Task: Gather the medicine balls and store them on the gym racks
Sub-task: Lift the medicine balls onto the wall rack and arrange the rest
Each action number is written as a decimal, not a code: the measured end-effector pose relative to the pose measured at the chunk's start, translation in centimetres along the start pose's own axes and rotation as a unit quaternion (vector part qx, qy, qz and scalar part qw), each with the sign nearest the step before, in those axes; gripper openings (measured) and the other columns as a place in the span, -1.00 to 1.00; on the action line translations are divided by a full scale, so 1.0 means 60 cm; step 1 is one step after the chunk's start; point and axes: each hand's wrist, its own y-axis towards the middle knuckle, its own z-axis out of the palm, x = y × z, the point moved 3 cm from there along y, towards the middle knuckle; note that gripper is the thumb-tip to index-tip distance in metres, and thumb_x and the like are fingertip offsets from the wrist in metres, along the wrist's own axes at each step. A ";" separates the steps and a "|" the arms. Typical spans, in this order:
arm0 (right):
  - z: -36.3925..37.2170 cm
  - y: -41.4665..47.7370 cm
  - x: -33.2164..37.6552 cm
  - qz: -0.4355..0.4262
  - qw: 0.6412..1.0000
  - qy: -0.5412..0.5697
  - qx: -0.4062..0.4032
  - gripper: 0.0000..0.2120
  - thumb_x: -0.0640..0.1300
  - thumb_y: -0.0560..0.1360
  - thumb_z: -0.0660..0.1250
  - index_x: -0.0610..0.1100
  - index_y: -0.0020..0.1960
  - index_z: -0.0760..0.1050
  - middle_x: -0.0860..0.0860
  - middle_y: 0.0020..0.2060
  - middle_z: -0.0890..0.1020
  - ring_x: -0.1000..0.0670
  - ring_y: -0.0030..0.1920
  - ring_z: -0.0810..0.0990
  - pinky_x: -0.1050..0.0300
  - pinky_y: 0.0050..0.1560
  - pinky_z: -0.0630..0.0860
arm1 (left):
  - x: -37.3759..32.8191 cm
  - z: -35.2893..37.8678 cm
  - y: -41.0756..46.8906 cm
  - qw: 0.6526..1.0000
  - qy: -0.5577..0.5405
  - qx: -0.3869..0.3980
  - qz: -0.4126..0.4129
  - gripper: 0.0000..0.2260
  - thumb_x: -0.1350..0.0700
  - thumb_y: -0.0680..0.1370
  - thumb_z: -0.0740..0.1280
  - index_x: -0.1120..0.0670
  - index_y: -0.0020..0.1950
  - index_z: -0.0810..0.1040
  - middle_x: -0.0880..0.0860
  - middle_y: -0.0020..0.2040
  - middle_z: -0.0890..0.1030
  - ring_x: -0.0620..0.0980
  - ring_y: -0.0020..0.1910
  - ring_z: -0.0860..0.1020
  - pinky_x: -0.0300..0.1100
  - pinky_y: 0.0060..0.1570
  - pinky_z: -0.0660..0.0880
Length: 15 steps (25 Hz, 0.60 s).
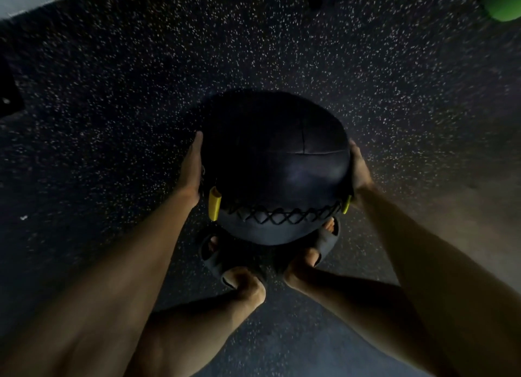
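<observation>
Head view: medicine ball [275, 162] at frame centre, held over the feet [327, 240] between left hand [193, 168] and right hand [359, 168], palms cupping opposite sides; probably heavy, soft-skinned, best supported low beneath the laced seam [282, 214]

One black medicine ball [270, 165] with two yellow tabs [213, 203]; one left hand [191, 171], one right hand [359, 169]; two slide sandals [324, 242]; one green ball [504, 1].
</observation>
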 end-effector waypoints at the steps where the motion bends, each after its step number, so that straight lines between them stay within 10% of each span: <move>1: 0.002 -0.017 0.001 0.004 1.000 0.004 0.000 -0.19 0.60 0.22 0.34 0.04 0.21 0.65 0.02 0.23 0.65 -0.04 0.25 0.59 -0.02 0.39 0.43 | 0.001 -0.002 -0.007 1.000 -0.006 0.004 0.007 -0.37 -0.47 0.46 0.23 -0.13 0.38 0.54 -0.06 0.26 0.63 -0.04 0.23 0.62 0.02 0.32 0.50; 10: 0.021 -0.340 0.042 -0.023 0.999 0.034 0.021 -0.40 0.45 0.47 0.20 0.09 0.29 0.58 0.00 0.29 0.61 -0.07 0.29 0.56 -0.05 0.37 0.47 | -0.089 -0.079 -0.258 0.999 -0.016 -0.005 0.028 -0.40 -0.45 0.46 0.30 -0.12 0.36 0.58 -0.05 0.27 0.64 -0.03 0.23 0.62 0.03 0.30 0.52; 15: 0.033 -0.607 0.117 -0.074 0.996 0.035 0.032 -0.18 0.52 0.41 0.21 0.00 0.47 0.45 0.00 0.38 0.54 -0.04 0.38 0.48 -0.05 0.47 0.36 | -0.214 -0.150 -0.504 0.997 0.017 0.006 0.069 -0.28 -0.55 0.38 0.27 -0.21 0.44 0.47 -0.08 0.40 0.54 -0.01 0.38 0.51 0.08 0.38 0.42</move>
